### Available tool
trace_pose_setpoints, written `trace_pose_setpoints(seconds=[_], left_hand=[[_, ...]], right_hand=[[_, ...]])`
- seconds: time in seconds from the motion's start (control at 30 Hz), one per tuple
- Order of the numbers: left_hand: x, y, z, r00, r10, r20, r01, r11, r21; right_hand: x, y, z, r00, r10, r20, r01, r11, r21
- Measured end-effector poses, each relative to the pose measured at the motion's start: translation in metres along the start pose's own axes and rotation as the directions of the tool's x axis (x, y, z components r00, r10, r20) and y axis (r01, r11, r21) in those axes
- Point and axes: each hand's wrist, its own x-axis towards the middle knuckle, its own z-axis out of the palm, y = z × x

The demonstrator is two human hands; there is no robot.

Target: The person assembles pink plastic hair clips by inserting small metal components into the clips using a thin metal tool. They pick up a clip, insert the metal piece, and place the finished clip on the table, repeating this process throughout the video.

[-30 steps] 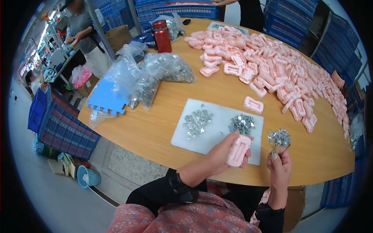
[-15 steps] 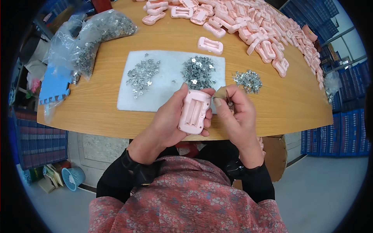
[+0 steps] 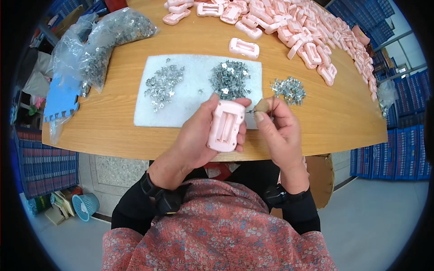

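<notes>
My left hand [image 3: 192,133] is wrapped round a pink plastic housing [image 3: 225,128], its long battery recess facing up. Just right of the housing, my right hand [image 3: 284,128] is closed in a pinch, with something tan at its fingertips that looks like a finger cover. A small dark metal piece [image 3: 252,111] sticks out of this pinch toward the housing's right edge; its exact shape is too small to tell. Behind my hands lies a white foam sheet [image 3: 192,110], bearing a pile of silvery metal pieces [image 3: 163,86] on the left and a denser pile [image 3: 229,80] on the right.
Another metal pile [image 3: 289,90] sits on the wooden table [image 3: 99,128] right of the foam. One pink housing [image 3: 244,48] lies apart behind it. A large heap of pink housings [image 3: 289,27] covers the far right. Plastic bags of metal parts [image 3: 97,63] and a blue mat [image 3: 61,99] are at left.
My right hand has drawn slightly to the right, away from the housing's edge, and the metal piece shows more clearly. The left hand still holds the housing, now tilted slightly differently.
</notes>
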Motion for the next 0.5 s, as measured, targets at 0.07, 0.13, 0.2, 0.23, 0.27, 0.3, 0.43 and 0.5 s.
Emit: trace_pose_setpoints(seconds=[0.07, 0.13, 0.2, 0.23, 0.27, 0.3, 0.43, 0.5], left_hand=[[0.004, 0.002, 0.002, 0.996, 0.091, -0.008, -0.091, 0.996, 0.002], [0.008, 0.008, 0.003, 0.971, 0.238, -0.014, -0.234, 0.965, 0.118], [0.014, 0.013, 0.012, 0.931, 0.361, -0.058, -0.339, 0.912, 0.231], [0.016, 0.015, 0.016, 0.918, 0.396, -0.028, -0.377, 0.892, 0.250], [0.018, 0.015, 0.019, 0.912, 0.410, -0.030, -0.386, 0.880, 0.278], [0.019, 0.016, 0.022, 0.903, 0.429, -0.033, -0.399, 0.863, 0.309], [0.018, 0.007, 0.028, 0.896, 0.442, -0.045, -0.410, 0.862, 0.300], [0.015, 0.012, 0.022, 0.914, 0.406, -0.025, -0.383, 0.879, 0.284]], right_hand=[[-0.006, 0.004, -0.005, 0.992, 0.122, -0.040, -0.113, 0.979, 0.170], [-0.008, 0.003, -0.008, 0.967, 0.252, 0.032, -0.251, 0.925, 0.286], [-0.011, -0.004, -0.005, 0.914, 0.393, 0.098, -0.402, 0.848, 0.345], [-0.011, -0.002, -0.003, 0.904, 0.393, 0.172, -0.428, 0.807, 0.407], [-0.012, 0.001, 0.000, 0.890, 0.384, 0.245, -0.455, 0.760, 0.464], [-0.011, 0.004, 0.003, 0.874, 0.364, 0.323, -0.485, 0.707, 0.514], [-0.008, 0.009, 0.006, 0.902, 0.333, 0.274, -0.431, 0.700, 0.569], [-0.010, 0.007, -0.007, 0.950, 0.215, 0.228, -0.266, 0.937, 0.226]])
